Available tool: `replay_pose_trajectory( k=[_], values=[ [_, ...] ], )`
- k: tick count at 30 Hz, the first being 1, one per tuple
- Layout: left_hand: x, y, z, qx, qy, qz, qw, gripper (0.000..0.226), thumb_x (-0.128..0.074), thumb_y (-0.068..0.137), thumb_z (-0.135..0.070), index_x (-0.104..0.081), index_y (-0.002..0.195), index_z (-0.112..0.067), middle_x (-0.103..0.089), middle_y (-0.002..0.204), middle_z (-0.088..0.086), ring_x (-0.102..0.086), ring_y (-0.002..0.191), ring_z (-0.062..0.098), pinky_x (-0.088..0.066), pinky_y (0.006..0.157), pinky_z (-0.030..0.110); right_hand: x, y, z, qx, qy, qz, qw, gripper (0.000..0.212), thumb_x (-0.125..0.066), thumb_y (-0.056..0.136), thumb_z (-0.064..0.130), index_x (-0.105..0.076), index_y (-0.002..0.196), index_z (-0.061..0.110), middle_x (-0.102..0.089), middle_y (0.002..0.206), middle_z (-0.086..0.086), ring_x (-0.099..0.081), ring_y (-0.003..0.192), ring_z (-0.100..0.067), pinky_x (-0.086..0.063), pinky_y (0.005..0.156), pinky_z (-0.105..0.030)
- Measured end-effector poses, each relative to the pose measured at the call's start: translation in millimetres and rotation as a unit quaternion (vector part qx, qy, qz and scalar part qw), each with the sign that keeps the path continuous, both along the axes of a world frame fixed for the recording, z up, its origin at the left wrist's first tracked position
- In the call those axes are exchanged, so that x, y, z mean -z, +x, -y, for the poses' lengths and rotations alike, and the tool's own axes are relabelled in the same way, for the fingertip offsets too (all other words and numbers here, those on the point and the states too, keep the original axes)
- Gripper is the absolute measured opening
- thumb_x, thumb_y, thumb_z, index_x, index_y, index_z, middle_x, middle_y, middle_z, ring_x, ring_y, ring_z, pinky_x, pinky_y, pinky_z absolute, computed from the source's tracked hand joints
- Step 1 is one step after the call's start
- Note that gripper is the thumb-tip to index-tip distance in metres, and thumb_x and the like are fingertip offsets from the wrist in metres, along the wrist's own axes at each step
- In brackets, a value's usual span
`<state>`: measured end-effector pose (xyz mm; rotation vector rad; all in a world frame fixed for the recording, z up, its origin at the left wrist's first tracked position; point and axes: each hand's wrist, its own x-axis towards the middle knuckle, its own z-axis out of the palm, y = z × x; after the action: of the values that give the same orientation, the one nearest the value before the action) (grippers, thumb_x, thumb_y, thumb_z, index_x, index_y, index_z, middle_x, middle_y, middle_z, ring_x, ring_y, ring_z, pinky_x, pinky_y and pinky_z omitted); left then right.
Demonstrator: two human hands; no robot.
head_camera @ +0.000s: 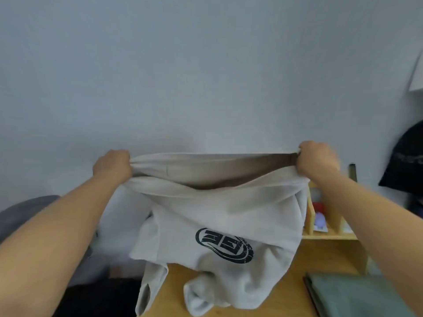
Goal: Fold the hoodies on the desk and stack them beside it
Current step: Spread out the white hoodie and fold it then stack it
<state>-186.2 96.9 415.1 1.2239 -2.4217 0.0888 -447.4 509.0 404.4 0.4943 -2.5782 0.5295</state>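
Head view: a person holds a light grey hoodie [219,216] up over a wooden desk [320,259], one hand at each end of its stretched hem; left hand [113,165] fist-curled round the bunched hem at the left end, right hand [317,160] gripping the hem at the right end, fabric pulled taut btwn them; the garment hangs upside-down below the hands, dark oval logo [224,245] facing the camera, hood and a sleeve trailing onto the desk top, another sleeve dangling past the desk's left edge.

Step in hand, by the look of it: shaking the hoodie out square before laying it flat; to do it well, keep both grips level and even so the hem stays straight, lower it so the hood and sleeves don't bunch underneath, then spread the sleeves; risk is the dangling sleeve dragging the cloth off the left edge.

Also in shot: a folded grey-green cloth [357,296] at the desk's near right corner; a wooden organiser [327,225] w/ small items behind; a black garment [407,161] hanging at far right; a grey chair back [27,209] at left.
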Motion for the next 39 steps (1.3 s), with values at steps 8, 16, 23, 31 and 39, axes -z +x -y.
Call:
replay_pose_trajectory(
  k=[8,16,23,31,39],
  values=[
    [324,102,-64,-0.034,0.622,-0.153,0.767,0.012,-0.058,0.089,0.006,-0.061,0.096,-0.002,-0.068,0.093,0.014,-0.063,0.085,0.027,-0.056,0.073,0.038,297,99,-35,-0.046,0.154,0.310,0.937,0.026,-0.042,0.092,0.009,-0.065,0.101,0.019,-0.069,0.106,-0.012,-0.065,0.093,-0.032,-0.054,0.074,-0.036],
    [445,172,-107,0.058,0.406,0.039,0.911,0.021,-0.053,0.080,0.005,-0.043,0.069,-0.011,-0.052,0.067,0.010,-0.052,0.065,0.029,-0.042,0.060,0.042,418,209,-51,-0.027,0.229,0.363,0.903,0.043,-0.045,0.094,0.007,-0.052,0.136,0.015,-0.058,0.131,-0.012,-0.056,0.121,-0.033,-0.049,0.094,-0.038],
    [439,187,-77,0.062,0.277,-0.044,0.958,0.026,-0.057,0.085,0.007,-0.050,0.098,-0.015,-0.041,0.106,0.005,-0.050,0.066,0.024,-0.043,0.064,0.041,417,223,-76,-0.091,0.336,0.201,0.916,0.097,-0.101,0.026,0.037,-0.054,0.106,0.009,-0.049,0.097,-0.008,-0.050,0.087,-0.031,-0.050,0.063,-0.040],
    [449,214,-75,0.152,0.475,0.081,0.863,0.022,-0.073,0.087,-0.003,-0.053,0.084,-0.013,-0.059,0.089,0.007,-0.065,0.074,0.022,-0.054,0.055,0.024,426,248,-92,-0.072,0.322,0.219,0.918,0.076,-0.101,0.037,0.025,-0.059,0.097,0.006,-0.044,0.099,-0.010,-0.048,0.088,-0.031,-0.053,0.065,-0.043],
    [466,239,-89,-0.089,0.450,-0.139,0.877,0.020,-0.042,0.095,0.001,-0.048,0.106,-0.015,-0.062,0.092,0.011,-0.072,0.064,0.031,-0.058,0.062,0.043,449,254,-75,0.328,-0.178,0.479,0.794,0.025,-0.056,0.094,0.008,-0.058,0.116,-0.003,-0.072,0.099,-0.026,-0.071,0.084,-0.044,-0.058,0.080,-0.045]
  ],
)
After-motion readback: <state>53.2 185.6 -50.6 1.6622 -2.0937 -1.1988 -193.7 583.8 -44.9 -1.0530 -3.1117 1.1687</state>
